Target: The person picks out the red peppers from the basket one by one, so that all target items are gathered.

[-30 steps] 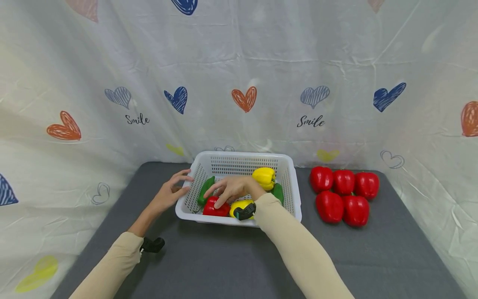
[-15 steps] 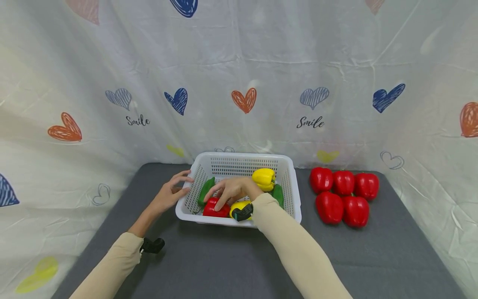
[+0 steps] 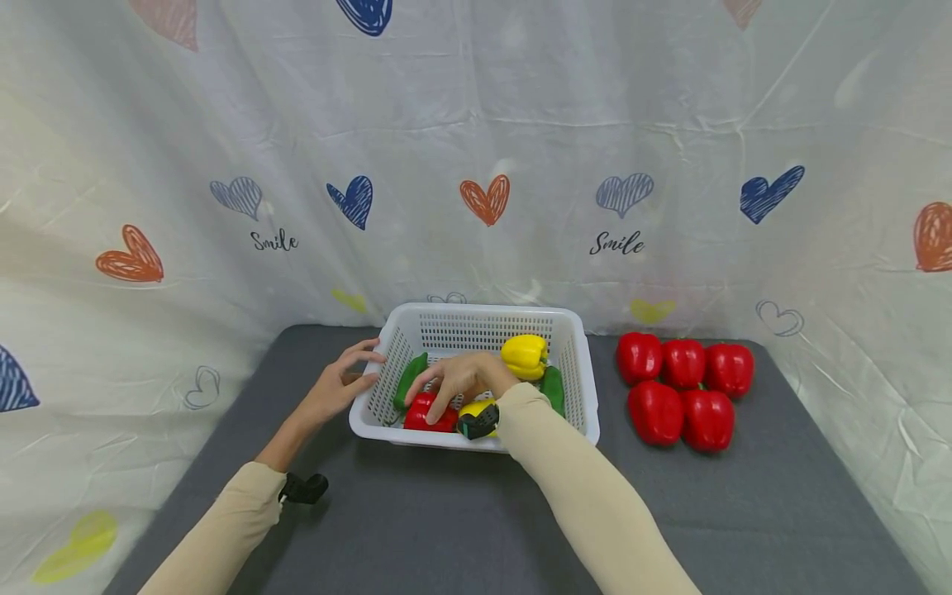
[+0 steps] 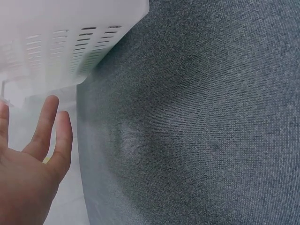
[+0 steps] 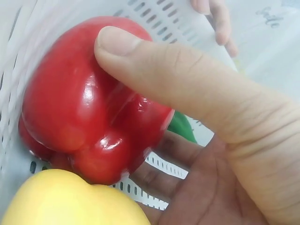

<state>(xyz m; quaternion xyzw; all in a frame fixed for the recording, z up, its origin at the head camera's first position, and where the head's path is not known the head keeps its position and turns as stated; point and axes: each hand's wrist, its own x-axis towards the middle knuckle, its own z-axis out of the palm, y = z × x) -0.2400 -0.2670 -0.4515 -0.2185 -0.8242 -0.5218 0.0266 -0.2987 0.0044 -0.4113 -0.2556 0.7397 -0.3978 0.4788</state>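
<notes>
The right hand (image 3: 463,378) pinches the red pepper (image 5: 89,98) at the white basket's (image 3: 583,388) near-left corner (thumb on top); the left hand (image 3: 338,387), fingers spread, steadies the basket's left wall.

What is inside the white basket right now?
The white basket holds a red pepper gripped by the right hand, two yellow peppers, and green peppers. The arm covers part of the basket floor.

left hand (image 3: 338,387) open, fingers straight | right hand (image 3: 463,378) grip curled
</notes>
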